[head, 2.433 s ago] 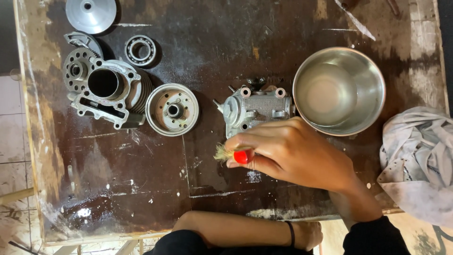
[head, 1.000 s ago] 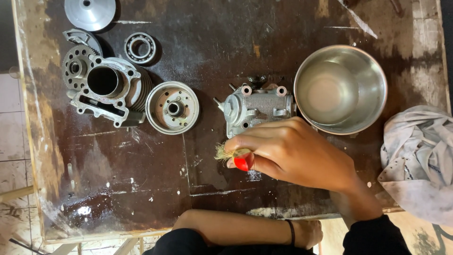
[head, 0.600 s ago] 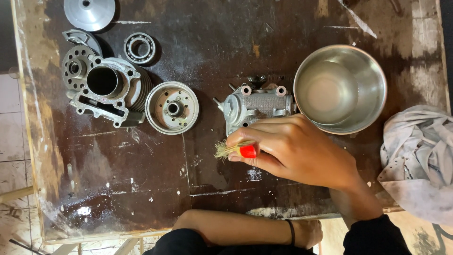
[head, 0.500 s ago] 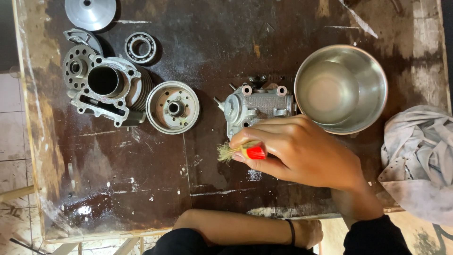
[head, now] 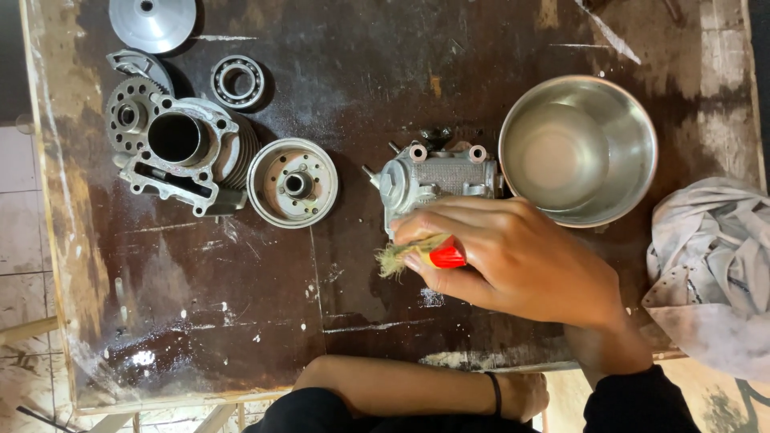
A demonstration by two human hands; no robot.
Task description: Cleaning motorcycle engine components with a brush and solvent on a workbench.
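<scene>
My right hand (head: 529,265) is closed around a small brush with a red handle (head: 445,255). Its frayed pale bristles point left, at the near side of a grey metal engine part (head: 437,172) on the dark wet table (head: 200,305). The fingers cover the near half of that part. My left forearm lies along the table's near edge with a black band at the wrist. My left hand (head: 525,394) rests there, partly hidden by the right arm, with nothing seen in it.
A steel bowl (head: 634,120) stands right of the engine part. A crumpled grey cloth (head: 714,273) lies at the right edge. At the far left are a finned cylinder block (head: 180,152), a round hub (head: 293,183), a bearing (head: 237,82) and a metal disc (head: 152,20).
The brush has shifted in short strokes beside the engine part, its bristles moving slightly right and down. My left arm and the other parts have not moved.
</scene>
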